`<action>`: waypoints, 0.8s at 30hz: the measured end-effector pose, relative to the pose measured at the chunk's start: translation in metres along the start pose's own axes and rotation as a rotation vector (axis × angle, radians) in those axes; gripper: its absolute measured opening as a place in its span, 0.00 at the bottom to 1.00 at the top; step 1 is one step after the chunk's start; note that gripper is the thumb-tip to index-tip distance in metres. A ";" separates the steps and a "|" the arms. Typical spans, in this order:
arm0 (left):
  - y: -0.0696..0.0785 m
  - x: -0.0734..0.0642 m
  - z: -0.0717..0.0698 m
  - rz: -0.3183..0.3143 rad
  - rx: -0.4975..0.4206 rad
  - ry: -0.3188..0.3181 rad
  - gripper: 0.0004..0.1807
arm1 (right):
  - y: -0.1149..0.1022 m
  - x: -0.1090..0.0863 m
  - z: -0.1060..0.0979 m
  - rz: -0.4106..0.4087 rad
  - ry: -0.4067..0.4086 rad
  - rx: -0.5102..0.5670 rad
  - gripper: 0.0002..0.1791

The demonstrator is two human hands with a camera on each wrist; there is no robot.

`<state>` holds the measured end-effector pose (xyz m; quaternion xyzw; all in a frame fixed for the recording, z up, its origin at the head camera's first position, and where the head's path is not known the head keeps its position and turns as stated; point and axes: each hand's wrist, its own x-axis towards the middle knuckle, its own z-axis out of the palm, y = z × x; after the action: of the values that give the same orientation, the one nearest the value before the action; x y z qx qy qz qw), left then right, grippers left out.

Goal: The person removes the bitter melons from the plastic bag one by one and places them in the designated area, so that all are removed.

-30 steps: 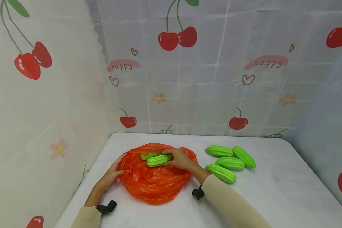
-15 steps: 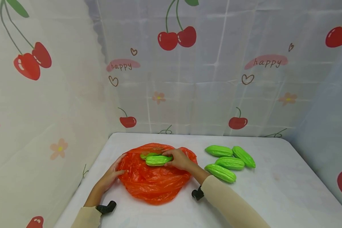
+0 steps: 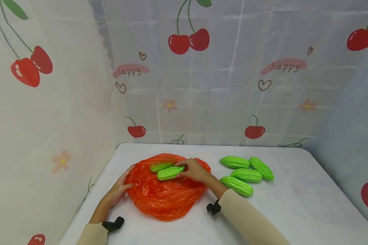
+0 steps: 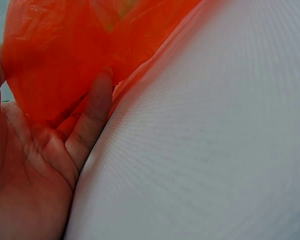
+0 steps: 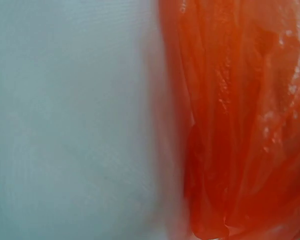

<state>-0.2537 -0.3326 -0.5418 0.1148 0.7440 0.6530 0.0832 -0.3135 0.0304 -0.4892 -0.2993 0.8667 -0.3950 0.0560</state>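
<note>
The right grip (image 3: 196, 170) pinches one green gourd (image 3: 170, 174) at its right end, thumb on the near side and fingers on the far side. The relation that counts: the gourd points away leftward from this grip, its long axis mostly crosswise, the free left end tipped slightly towards the person. The right hand is the nearer one to it. Half a second ago this gourd lay flatter across; now its free end sits closer to the person, and more shows of the second gourd (image 3: 160, 166) just beyond it, left of the grip.

Both gourds lie over the middle of the red plastic bag (image 3: 165, 200), which spreads left of and below the grip; whether the held one rests on something cannot be told. The right wrist view shows plastic and bench but no fingers.

Across the bag, well left of the right grip, the left grip (image 3: 121, 185) is spread against the bag's left side, thumb and fingers wide apart, its place much the same as before.

To the right of the right grip, beyond the forearm, lie four loose gourds on the white bench (image 3: 300, 197): a slanting near one (image 3: 235, 185), a middle one (image 3: 246, 175), a slanting outer one (image 3: 261, 168) and a far one (image 3: 234, 162). Their arrangement is unchanged. Farthest off hangs a cherry-printed sheet (image 3: 202, 85).
</note>
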 end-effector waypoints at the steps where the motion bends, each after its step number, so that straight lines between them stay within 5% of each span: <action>1: 0.000 0.000 0.000 0.003 0.000 -0.004 0.46 | 0.000 0.000 -0.001 -0.004 0.003 0.000 0.22; 14: -0.002 -0.001 -0.001 0.018 -0.025 -0.020 0.46 | 0.004 -0.009 -0.008 0.020 0.049 0.016 0.21; 24: 0.000 0.000 -0.002 0.002 -0.015 -0.018 0.46 | -0.002 -0.020 -0.014 -0.043 0.072 0.013 0.20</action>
<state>-0.2539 -0.3345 -0.5420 0.1207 0.7383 0.6574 0.0900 -0.3010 0.0495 -0.4812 -0.3031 0.8591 -0.4121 0.0181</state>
